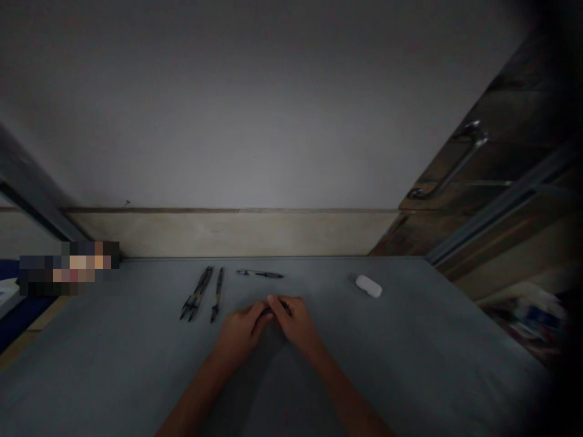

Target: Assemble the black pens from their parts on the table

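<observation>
My left hand (pixel 240 329) and my right hand (pixel 294 320) meet low over the grey table, fingers closed. Between them is a slim dark pen (pixel 269 310), mostly hidden by the fingers. Just beyond the hands another pen (pixel 260 274) lies crosswise. To the left, a single pen (pixel 217 295) points away from me, and beside it a small group of dark pens (pixel 197 294) lies close together. Off to the right sits a small white rounded object (pixel 368 286), whose kind I cannot make out.
The grey tabletop (pixel 410 340) reaches back to a pale wall (pixel 255 121) with a cream band along its base. A metal handle (pixel 450 176) is on the brown surface at right. Blurred bags (pixel 537 312) lie beyond the right edge. At far left is a pixelated patch.
</observation>
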### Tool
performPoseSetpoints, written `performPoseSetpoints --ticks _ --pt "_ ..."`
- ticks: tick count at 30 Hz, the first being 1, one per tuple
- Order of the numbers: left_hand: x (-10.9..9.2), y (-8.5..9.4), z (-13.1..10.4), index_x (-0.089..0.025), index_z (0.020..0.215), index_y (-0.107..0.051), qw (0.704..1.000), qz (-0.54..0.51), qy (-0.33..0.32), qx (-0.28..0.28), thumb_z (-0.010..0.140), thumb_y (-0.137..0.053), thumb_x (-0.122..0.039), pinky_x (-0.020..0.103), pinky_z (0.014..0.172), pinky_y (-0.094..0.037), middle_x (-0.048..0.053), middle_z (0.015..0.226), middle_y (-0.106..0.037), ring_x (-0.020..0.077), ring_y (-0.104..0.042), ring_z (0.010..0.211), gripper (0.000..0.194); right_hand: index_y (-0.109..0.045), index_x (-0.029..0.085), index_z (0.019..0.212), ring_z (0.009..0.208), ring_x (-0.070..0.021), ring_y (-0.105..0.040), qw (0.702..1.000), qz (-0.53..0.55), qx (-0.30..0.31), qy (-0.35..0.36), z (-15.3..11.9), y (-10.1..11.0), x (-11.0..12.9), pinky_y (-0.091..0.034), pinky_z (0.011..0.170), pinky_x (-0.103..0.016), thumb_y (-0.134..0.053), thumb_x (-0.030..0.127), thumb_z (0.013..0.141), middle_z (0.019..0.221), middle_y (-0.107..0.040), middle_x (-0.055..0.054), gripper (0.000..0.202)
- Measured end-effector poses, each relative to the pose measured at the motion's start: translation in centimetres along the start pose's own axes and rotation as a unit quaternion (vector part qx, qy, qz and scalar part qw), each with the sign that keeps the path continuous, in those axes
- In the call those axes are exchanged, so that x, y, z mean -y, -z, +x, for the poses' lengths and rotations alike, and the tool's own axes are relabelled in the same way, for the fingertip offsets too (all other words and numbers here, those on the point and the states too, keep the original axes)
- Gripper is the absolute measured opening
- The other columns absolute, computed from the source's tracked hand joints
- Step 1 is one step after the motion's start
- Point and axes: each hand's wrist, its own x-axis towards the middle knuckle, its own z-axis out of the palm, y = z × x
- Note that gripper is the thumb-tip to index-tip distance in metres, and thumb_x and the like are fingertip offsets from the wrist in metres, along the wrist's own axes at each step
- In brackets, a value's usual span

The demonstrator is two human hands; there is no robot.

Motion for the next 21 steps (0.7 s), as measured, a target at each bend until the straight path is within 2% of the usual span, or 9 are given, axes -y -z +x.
performPoseSetpoints --ticks 3,5,14,21 --pt "-0.89 0.56 -0.23 -0.038 0.113 -0.078 0.999 -0.035 0.036 -0.01 0.118 -0.044 -0.032 0.041 0.084 -0.067 0.007 0.104 -0.092 0.0321 -0.089 0.096 0.035 -0.065 0.025 0.069 0.064 -0.0191 -0.059 0.999 0.036 -0.004 0.021 -0.16 -0.03 0.49 -0.046 0.063 -0.031 -0.066 0.058 0.102 0.065 -0.063 0.001 0.047" --pt "-1.16 0.79 -0.28 -0.038 0.109 -0.078 0.998 -0.039 0.052 -0.017 0.118 -0.042 -0.034 0.041 0.081 -0.065 0.007 0.097 -0.091 0.032 -0.088 0.09 0.037 -0.067 0.025 0.074 0.069 -0.0197 -0.062 0.998 0.049 -0.007 0.028 -0.22 -0.14 0.76 -0.048 0.065 -0.03 -0.068 0.055 0.1 0.07 -0.066 0.0 0.04" --pt "-0.26 0.16 0.17 -0.036 0.103 -0.073 0.998 -0.05 0.048 -0.003 0.113 -0.056 -0.034 0.039 0.081 -0.064 0.006 0.095 -0.089 0.0345 -0.088 0.093 0.02 -0.059 0.025 0.065 0.063 -0.0184 -0.055 1.0 0.027 -0.008 0.014 0.06 -0.25 0.49 -0.042 0.062 -0.031 -0.067 0.052 0.096 0.063 -0.057 0.002 0.042" --pt "-0.95 0.19 -0.11 -0.035 0.107 -0.074 0.998 -0.048 0.036 0.01 0.118 -0.042 -0.03 0.041 0.079 -0.063 0.009 0.096 -0.089 0.0347 -0.089 0.092 0.035 -0.05 0.026 0.059 0.055 -0.0145 -0.042 0.999 0.016 -0.041 0.01 -0.33 -0.5 0.56 -0.032 0.057 -0.031 -0.066 0.052 0.094 0.056 -0.044 0.005 0.046"
